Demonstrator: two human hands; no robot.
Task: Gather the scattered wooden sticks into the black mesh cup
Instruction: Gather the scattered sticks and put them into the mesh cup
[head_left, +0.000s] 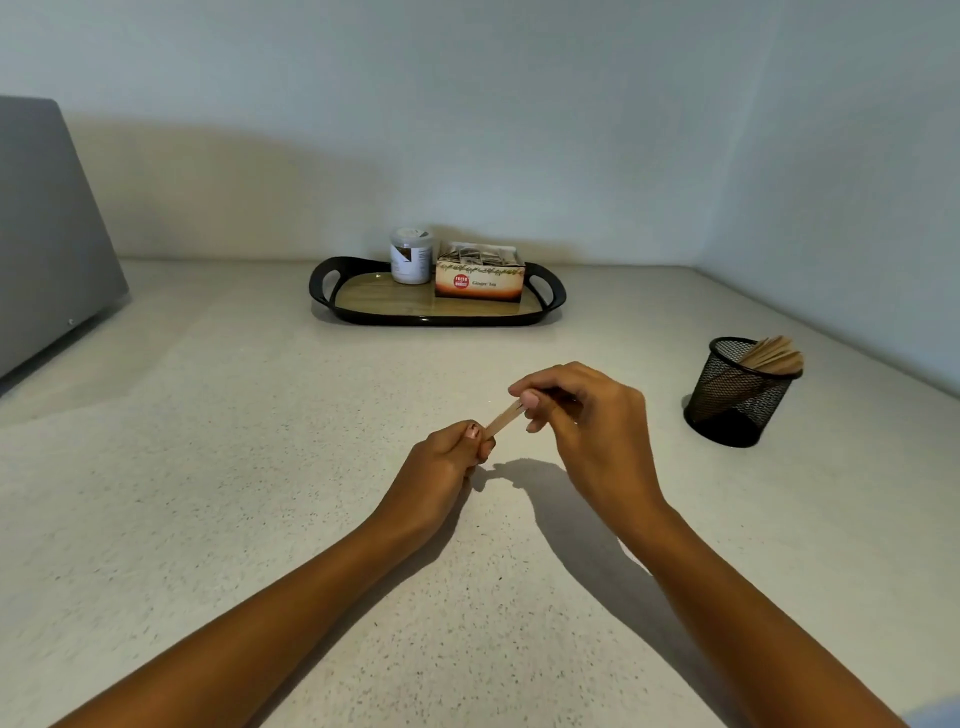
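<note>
Pinching one wooden stick (503, 420) between both hands (524, 415), the person likely needed next to carry it rightward into the black mesh cup (737, 395).

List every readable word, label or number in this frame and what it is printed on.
"Ginger Tea": front of the tea box on the tray.
Red round logo on the same box: too blurred to read.
White jar label: too small to read.
Nothing else carries text.
</note>
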